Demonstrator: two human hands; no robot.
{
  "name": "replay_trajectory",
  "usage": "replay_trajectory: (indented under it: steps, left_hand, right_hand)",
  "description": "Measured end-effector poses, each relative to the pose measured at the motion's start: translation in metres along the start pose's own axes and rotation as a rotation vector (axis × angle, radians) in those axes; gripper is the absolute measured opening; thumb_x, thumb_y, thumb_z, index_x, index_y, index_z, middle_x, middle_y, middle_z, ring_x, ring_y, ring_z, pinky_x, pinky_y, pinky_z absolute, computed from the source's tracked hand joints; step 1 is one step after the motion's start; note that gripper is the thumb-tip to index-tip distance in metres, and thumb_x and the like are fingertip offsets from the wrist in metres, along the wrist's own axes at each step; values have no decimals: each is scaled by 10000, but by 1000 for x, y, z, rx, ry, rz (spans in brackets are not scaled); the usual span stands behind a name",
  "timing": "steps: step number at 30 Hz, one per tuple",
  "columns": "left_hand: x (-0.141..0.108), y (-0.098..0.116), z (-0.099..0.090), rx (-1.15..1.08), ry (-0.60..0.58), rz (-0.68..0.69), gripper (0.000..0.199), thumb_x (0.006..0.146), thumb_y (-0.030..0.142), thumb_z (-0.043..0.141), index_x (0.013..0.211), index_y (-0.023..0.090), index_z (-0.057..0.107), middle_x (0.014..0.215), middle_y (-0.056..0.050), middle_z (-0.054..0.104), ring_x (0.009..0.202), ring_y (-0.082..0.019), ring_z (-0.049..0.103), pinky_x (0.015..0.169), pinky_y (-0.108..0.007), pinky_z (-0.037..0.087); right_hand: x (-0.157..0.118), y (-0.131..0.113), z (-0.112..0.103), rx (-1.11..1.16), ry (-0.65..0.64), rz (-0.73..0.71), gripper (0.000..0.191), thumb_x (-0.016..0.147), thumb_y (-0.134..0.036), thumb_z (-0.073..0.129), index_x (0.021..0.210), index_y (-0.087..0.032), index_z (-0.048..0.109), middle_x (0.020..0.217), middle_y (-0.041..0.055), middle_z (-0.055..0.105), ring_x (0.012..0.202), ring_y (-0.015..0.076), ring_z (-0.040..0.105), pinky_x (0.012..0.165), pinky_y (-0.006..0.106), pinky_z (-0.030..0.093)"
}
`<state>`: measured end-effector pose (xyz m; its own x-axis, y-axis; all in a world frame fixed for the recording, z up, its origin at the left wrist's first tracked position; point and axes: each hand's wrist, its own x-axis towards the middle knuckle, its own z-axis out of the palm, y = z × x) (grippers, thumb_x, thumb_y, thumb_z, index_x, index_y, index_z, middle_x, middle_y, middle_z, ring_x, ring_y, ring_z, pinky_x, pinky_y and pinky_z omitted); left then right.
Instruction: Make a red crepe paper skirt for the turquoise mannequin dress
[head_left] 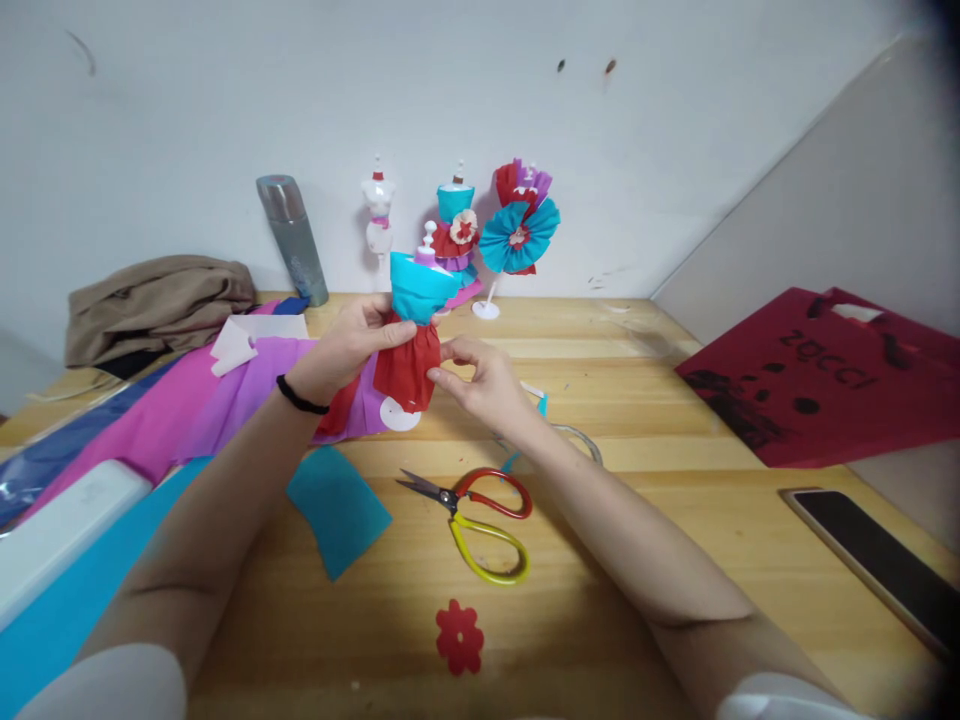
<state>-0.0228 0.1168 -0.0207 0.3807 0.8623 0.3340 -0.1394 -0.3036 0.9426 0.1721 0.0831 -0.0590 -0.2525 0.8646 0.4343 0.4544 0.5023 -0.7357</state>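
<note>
A small doll dress form (424, 285) wears a blue crepe-paper top and a red gathered skirt (409, 368). My left hand (367, 335) grips it at the waist, thumb across the front. On the skirt's right side, my right hand (480, 380) pinches the red edge between thumb and fingers. Below the hands lie scissors (454, 500) with one red and one yellow handle, blades slightly apart. A blue paper piece (339, 510) rests left of them, and a red flower cutout (460, 637) is nearer to me.
Several dress forms stand by the wall, one with a blue paper rosette (517, 238). Coloured paper sheets (247, 385), a brown cloth (157, 300) and a grey bottle (296, 240) are at the left. A red bag (817, 380) and a phone (877, 560) lie at the right.
</note>
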Motion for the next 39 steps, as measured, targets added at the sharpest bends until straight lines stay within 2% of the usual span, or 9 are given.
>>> replay_trajectory:
  steps: [3, 9, 15, 24, 27, 29, 31, 34, 39]
  left_hand:
    - [1, -4, -3, 16, 7, 13, 445, 633, 512, 890, 871, 155, 772, 898, -92, 792, 892, -253, 741, 866, -387, 574]
    - [0, -6, 11, 116, -13, 49, 378, 676, 432, 854, 897, 145, 748, 953, -86, 785, 929, -251, 723, 885, -392, 563]
    - [-1, -12, 26, 159, 106, 124, 388, 686, 404, 842, 940, 154, 687, 964, -73, 764, 932, -225, 704, 872, -355, 543]
    - [-4, -7, 33, 95, 47, 114, 411, 729, 497, 817, 924, 161, 682, 948, -83, 756, 906, -214, 696, 845, -340, 538]
    - [-5, 4, 30, 120, -57, 89, 377, 692, 448, 842, 905, 168, 703, 939, -75, 767, 916, -225, 703, 860, -349, 552]
    - [-5, 13, 23, 169, -146, 45, 298, 741, 412, 800, 895, 170, 718, 926, -65, 766, 918, -227, 702, 869, -359, 556]
    - [-7, 21, 16, 238, -196, 42, 245, 779, 404, 758, 854, 172, 728, 874, -57, 754, 879, -228, 694, 836, -356, 558]
    - [-9, 28, 8, 343, -166, 75, 231, 826, 412, 697, 759, 192, 720, 750, -32, 709, 778, -218, 666, 734, -336, 552]
    - [-8, 24, 9, 378, -69, 100, 293, 839, 411, 677, 640, 197, 659, 662, -12, 658, 691, -194, 637, 673, -319, 538]
  right_hand:
    - [0, -1, -4, -1, 61, 1, 124, 834, -322, 683, 854, -202, 707, 978, 88, 782, 946, 253, 705, 897, 429, 522]
    - [-1, -12, -11, 229, 160, -21, 344, 823, -417, 702, 1097, -210, 710, 1213, 114, 738, 1123, 268, 677, 894, 422, 554]
    - [-4, -20, -8, 332, 161, 9, 332, 839, -429, 693, 1108, -234, 699, 1235, 96, 714, 1151, 246, 660, 945, 416, 566]
    - [-1, -11, -6, 327, 220, 29, 271, 802, -382, 714, 1025, -235, 672, 1098, 75, 734, 1038, 229, 680, 930, 410, 558]
    - [1, -11, -7, 321, 251, 41, 256, 796, -371, 707, 1007, -233, 660, 1088, 78, 736, 1029, 228, 675, 926, 411, 552]
    - [2, -11, -9, 308, 294, 45, 249, 774, -363, 710, 976, -232, 651, 1066, 77, 728, 1025, 227, 662, 894, 395, 549]
    - [3, -12, -10, 283, 352, 61, 224, 737, -356, 723, 895, -229, 628, 954, 53, 702, 899, 201, 642, 788, 352, 537]
    - [2, -14, -10, 306, 383, 81, 203, 707, -357, 722, 762, -233, 571, 709, -17, 579, 643, 140, 522, 619, 298, 456]
    - [-2, -20, -8, 355, 297, 84, 168, 748, -379, 676, 740, -225, 610, 625, -26, 573, 564, 124, 475, 553, 284, 409]
